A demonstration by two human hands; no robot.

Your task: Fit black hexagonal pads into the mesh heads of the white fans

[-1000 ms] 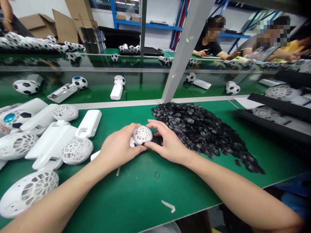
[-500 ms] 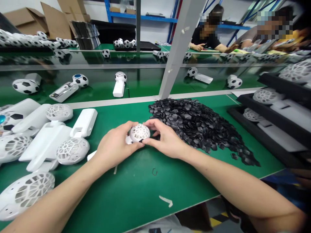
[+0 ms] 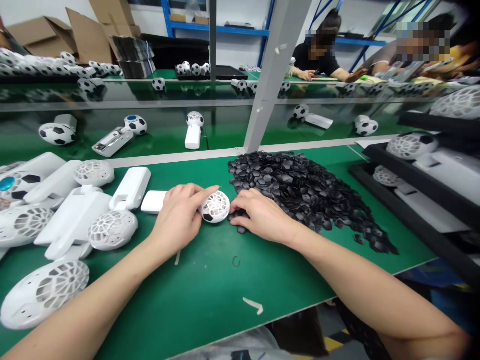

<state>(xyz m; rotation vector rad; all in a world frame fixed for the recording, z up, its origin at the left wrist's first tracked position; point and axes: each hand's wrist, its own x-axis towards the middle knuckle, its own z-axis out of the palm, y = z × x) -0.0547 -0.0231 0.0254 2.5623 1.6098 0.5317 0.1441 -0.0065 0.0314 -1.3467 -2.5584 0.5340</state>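
Left hand gripping white ball, 12 o'clock. My right hand, fingers curled, at black pieces, 1 o'clock; can't tell if I'm pinching one.

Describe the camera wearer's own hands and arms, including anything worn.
The left hand and right hand are ungloved, with no rings or wristbands visible. The left forearm and right forearm are bare, with no sleeves in view.
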